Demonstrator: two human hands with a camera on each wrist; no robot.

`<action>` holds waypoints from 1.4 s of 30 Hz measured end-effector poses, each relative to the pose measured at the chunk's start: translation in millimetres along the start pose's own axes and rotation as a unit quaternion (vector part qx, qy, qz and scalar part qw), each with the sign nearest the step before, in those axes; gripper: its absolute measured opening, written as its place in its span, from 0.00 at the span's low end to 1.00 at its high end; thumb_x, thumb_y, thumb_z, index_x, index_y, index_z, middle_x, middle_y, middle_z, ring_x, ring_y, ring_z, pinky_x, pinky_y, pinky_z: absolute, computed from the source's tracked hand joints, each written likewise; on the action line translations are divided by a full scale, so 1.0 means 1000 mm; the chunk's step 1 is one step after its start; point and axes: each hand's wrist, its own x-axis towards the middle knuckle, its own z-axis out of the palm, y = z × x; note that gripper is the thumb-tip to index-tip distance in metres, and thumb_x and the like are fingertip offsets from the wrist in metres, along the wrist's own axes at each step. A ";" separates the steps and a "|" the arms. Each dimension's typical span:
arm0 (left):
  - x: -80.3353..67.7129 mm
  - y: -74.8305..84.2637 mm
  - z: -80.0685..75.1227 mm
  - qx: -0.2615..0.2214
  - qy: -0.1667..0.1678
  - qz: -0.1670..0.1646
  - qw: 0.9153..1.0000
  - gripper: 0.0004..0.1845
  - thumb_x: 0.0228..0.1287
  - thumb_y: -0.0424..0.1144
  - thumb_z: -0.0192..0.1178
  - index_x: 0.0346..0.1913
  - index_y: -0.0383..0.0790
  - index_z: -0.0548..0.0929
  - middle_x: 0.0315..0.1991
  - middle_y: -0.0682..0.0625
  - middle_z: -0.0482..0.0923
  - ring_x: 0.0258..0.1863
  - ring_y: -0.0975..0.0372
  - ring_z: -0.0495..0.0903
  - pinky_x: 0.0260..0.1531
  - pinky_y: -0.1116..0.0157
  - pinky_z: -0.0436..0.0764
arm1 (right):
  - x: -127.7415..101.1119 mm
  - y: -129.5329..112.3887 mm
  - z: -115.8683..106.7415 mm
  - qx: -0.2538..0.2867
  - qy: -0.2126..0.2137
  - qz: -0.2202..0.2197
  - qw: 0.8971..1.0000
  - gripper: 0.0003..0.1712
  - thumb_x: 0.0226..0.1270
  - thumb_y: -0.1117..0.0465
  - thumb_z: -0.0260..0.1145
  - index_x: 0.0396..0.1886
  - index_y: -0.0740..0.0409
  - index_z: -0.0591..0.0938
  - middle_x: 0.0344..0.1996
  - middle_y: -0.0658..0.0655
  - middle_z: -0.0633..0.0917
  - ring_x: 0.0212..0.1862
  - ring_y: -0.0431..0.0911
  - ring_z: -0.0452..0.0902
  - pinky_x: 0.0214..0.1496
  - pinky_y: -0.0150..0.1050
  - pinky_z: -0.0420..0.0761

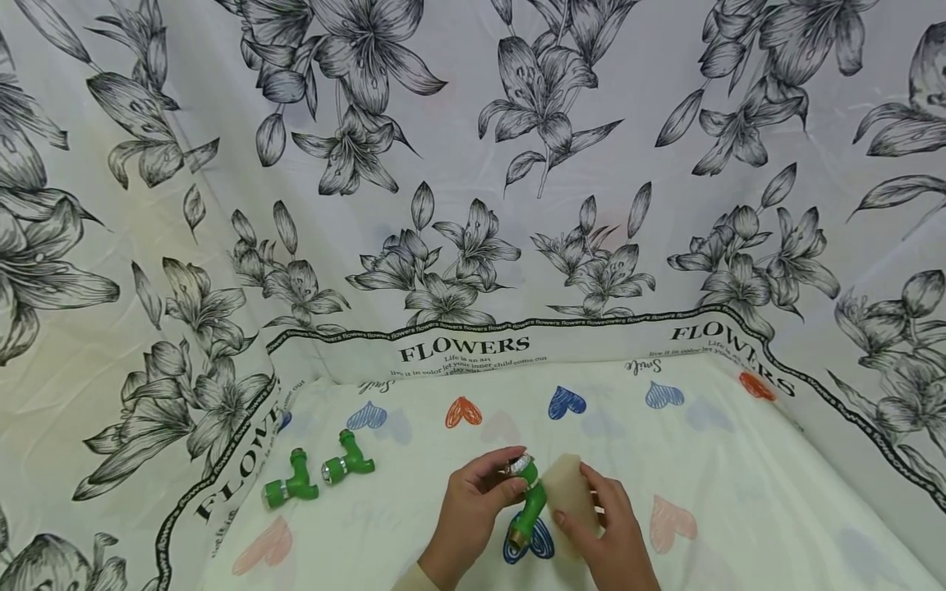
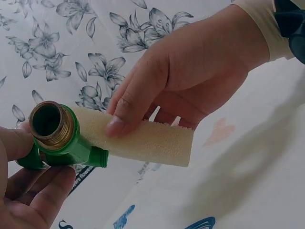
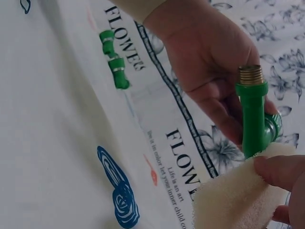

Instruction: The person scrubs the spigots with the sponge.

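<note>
My left hand (image 1: pixel 466 509) grips a green tap (image 1: pixel 532 509) by its knob end, thumb on the near side. The tap's threaded brass end (image 3: pixel 250 75) sticks out bare, and its open bore faces the camera in the left wrist view. In my right hand (image 1: pixel 609 529) is a cream-coloured sponge pad (image 1: pixel 569 492), pinched between thumb and fingers. The pad (image 2: pixel 157 143) is a flat piece with a rough edge, its end right up against the tap's green body (image 2: pixel 64 156). Both hands are raised over the cloth, close together.
Two more green taps (image 1: pixel 293 484) (image 1: pixel 349 461) lie side by side on the cloth at the left. White cloth (image 1: pixel 414 484) printed with hearts covers the surface. Flower-printed curtain (image 1: pixel 458 164) rises behind and at both sides.
</note>
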 end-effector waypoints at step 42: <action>-0.002 -0.004 -0.014 -0.095 -0.014 -0.037 0.995 0.18 0.79 0.29 0.65 0.65 0.28 0.78 0.57 0.38 0.81 0.56 0.50 0.86 0.58 0.52 0.86 | -0.027 -0.024 0.007 0.042 0.025 -0.175 0.983 0.43 0.58 0.63 0.86 0.74 0.51 0.81 0.56 0.43 0.81 0.56 0.43 0.78 0.52 0.40 0.88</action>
